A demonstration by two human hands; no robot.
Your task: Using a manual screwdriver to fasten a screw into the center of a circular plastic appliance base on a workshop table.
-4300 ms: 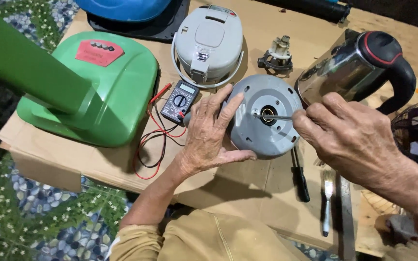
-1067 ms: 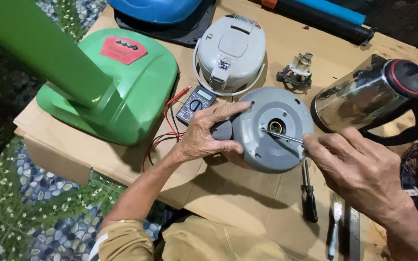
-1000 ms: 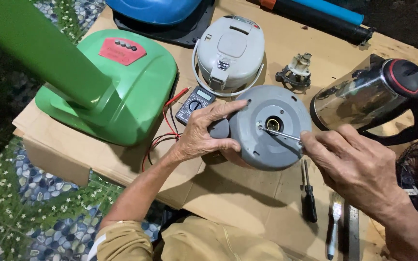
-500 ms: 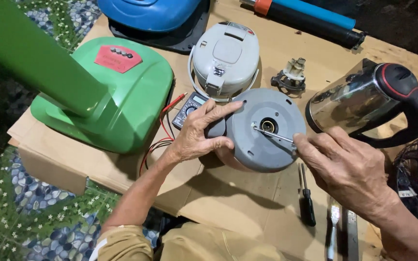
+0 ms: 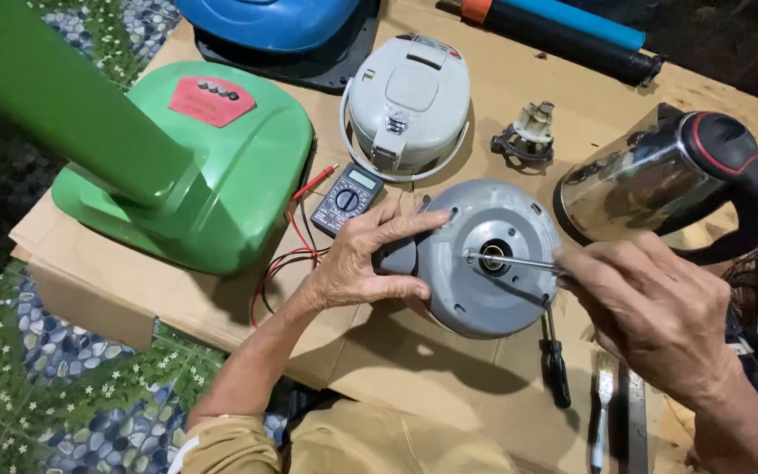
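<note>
The left hand (image 5: 357, 268) grips the rim of a round grey kettle base (image 5: 484, 259), holding it tilted up off the cardboard-covered bench (image 5: 449, 386), between a multimeter (image 5: 346, 198) and a steel kettle (image 5: 660, 189). The right hand (image 5: 655, 312) is clenched around a screwdriver (image 5: 511, 260), its tip just left of the base's centre hole

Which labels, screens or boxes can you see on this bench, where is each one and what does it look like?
Red label: top of the green fan base, five-sided, with a row of small buttons.
Multimeter: beside the left hand, dark, with a small pale rectangular screen and round dial.
Cardboard: flattened brown sheet beneath everything.
</note>
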